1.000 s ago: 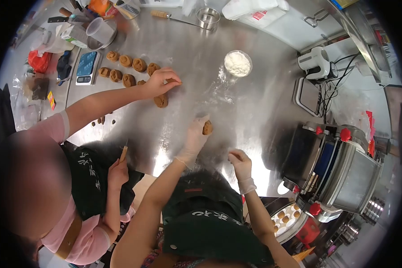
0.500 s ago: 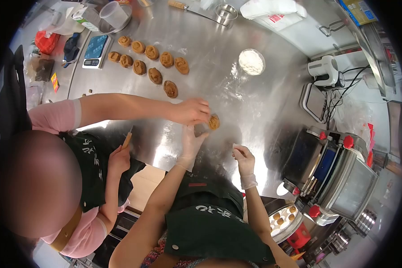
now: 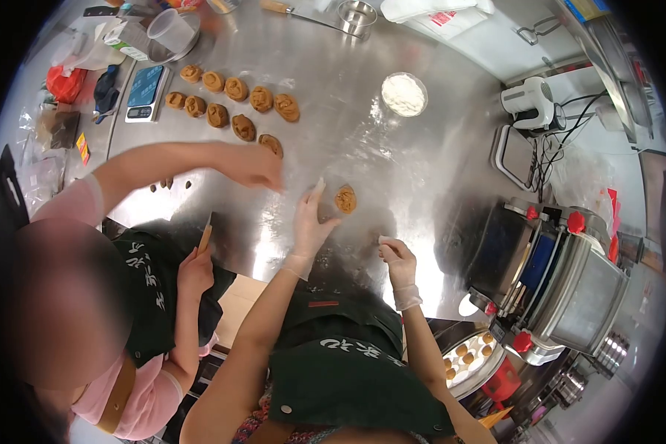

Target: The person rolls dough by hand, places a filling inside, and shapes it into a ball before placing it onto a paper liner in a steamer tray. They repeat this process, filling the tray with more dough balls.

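L hand (image 3: 308,222), gloved, flat-ish on the steel tabletop (image 3: 392,159), fingers spread wide, holding nothing. Thumb side sits just beside the dough piece (image 3: 345,199); can't tell if it actually touches. Dough piece lies on the tabletop on its own, mid-bench, well apart from the finished ones.

R hand (image 3: 397,255), gloved, near the front edge, fingers curled in and pinched narrow. Too small to tell if there's a crumb of dough in the pinch.

Step, my read: shaped piece just set down, being handed over or inspected, not yet lined up w/ the rest. Next move prob calls for a light pinch from the sides so the pattern on top isn't squashed. The soft dough will dent easily.

Co-worker at left: one hand (image 3: 259,166) out over the tabletop, motion-blurred, between the dough piece and the row of shaped pieces (image 3: 233,103). Their other hand (image 3: 194,270) holds a small wooden stick (image 3: 205,238) low by the apron.

Also around: scale (image 3: 144,92) left of the row, flour bowl (image 3: 404,94) further back, dough sheeter (image 3: 562,277) at right, hand mixer (image 3: 529,103) behind it.
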Demonstrator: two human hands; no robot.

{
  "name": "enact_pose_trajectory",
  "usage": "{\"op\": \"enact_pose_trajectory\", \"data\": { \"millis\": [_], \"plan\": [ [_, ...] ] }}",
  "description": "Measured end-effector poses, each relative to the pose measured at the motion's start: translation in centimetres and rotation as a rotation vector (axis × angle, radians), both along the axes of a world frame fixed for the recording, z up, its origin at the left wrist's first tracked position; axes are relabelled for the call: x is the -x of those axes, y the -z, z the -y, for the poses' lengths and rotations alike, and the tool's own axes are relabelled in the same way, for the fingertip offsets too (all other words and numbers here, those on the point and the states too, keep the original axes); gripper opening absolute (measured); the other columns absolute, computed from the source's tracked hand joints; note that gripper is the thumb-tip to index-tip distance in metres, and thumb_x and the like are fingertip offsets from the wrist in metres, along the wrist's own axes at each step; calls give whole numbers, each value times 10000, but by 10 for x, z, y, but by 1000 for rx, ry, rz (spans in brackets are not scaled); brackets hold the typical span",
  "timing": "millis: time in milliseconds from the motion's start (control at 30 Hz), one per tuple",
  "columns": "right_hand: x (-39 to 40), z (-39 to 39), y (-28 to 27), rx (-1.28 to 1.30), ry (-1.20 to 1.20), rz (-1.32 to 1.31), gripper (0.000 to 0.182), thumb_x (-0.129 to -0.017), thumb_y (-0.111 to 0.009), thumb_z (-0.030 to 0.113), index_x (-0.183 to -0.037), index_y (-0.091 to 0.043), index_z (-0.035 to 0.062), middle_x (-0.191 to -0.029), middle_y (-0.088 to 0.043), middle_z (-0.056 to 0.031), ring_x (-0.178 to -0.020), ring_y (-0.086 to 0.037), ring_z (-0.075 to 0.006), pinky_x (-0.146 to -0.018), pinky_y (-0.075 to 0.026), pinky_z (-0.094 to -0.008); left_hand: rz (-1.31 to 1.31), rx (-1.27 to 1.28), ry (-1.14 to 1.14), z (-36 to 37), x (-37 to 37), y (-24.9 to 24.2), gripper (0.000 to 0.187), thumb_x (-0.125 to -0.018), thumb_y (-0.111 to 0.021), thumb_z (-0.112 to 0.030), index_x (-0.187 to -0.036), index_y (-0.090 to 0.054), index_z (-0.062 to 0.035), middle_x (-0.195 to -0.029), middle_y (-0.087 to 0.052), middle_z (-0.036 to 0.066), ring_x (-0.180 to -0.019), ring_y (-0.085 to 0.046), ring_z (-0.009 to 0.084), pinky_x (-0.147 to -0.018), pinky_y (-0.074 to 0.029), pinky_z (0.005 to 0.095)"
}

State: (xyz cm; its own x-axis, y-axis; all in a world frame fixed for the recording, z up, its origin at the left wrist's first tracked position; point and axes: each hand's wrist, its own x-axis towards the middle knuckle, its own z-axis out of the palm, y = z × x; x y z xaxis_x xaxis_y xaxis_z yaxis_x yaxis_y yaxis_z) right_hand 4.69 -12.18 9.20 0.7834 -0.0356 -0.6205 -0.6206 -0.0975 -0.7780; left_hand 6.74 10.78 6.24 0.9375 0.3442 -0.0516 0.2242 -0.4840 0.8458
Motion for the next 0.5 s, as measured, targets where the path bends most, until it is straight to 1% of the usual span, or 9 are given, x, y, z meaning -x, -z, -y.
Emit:
{"op": "enact_pose_trajectory", "data": {
  "millis": [33, 100, 133, 200, 233, 300, 333, 400, 500],
  "plan": [
    [0, 1, 0, 8, -6, -1, 232, -945, -684, 72, -1157, -727, -11, -1066, -723, -70, -937, -668, -137, -847, -539, -271, 26, -27, 44, -1, -9, -7, 729, -665, -886, -50, -1337, -603, -47, -1306, -592, 197, -1220, -560, 369, -1034, -468, 444],
    [0, 1, -1, 25, -19, -5, 231, -949, -683, 81, -1156, -727, -11, -1054, -723, -69, -934, -667, -135, -837, -538, -271, 77, -73, 195, -5, -28, 0, 756, -681, -885, -98, -1373, -582, -69, -1327, -584, 189, -1203, -563, 371, -1035, -466, 441],
    [0, 1, -2, 28, -7, -1, 228, -949, -684, 97, -1148, -731, -4, -1015, -717, -56, -899, -657, -128, -806, -524, -268, 103, -94, 269, -5, -31, 4, 770, -689, -885, -123, -1391, -572, -80, -1338, -580, 185, -1195, -564, 372, -1036, -466, 440],
    [-2, -1, -2, 35, 16, 8, 223, -949, -685, 127, -1131, -737, 10, -936, -705, -32, -829, -636, -113, -743, -496, -261, -13, 72, 318, 6, -22, 26, 754, -713, -874, -169, -1397, -565, -99, -1312, -584, 170, -1192, -564, 361, -1019, -485, 428],
    [-4, 0, 0, 60, 43, 5, 225, -953, -684, 131, -1135, -736, 8, -954, -715, -47, -843, -645, -120, -761, -508, -267, -66, 153, 342, 12, -23, 27, 746, -725, -868, -192, -1401, -562, -109, -1299, -587, 162, -1190, -565, 356, -1010, -495, 421],
    [-6, 0, 9, 111, 109, -9, 232, -962, -681, 139, -1143, -733, 4, -989, -736, -78, -872, -663, -134, -798, -531, -281, -61, 45, 365, 41, 7, 11, 698, -745, -846, -201, -1384, -575, -124, -1239, -597, 147, -1170, -571, 349, -976, -518, 421],
    [-8, -3, 13, 213, 110, 59, 233, -962, -680, 162, -1137, -738, 18, -983, -739, -86, -852, -669, -152, -797, -535, -292, -62, -4, 380, 56, 23, 3, 674, -756, -836, -205, -1375, -581, -132, -1210, -602, 139, -1159, -574, 345, -959, -529, 421],
    [-13, -20, 25, 427, 102, 192, 239, -963, -678, 207, -1126, -747, 46, -971, -745, -101, -812, -680, -188, -794, -544, -314, -153, 6, 438, 75, 40, 3, 652, -738, -839, -162, -1346, -605, -125, -1181, -596, 133, -1124, -581, 348, -934, -528, 422],
    [-13, -45, 41, 846, -106, 398, 230, -958, -666, 249, -1105, -746, 91, -1011, -737, -109, -825, -686, -260, -790, -554, -367, -248, 21, 484, 87, 53, 18, 649, -747, -818, -121, -1356, -591, -117, -1186, -587, 130, -1122, -575, 358, -927, -525, 429]
  ]
}}
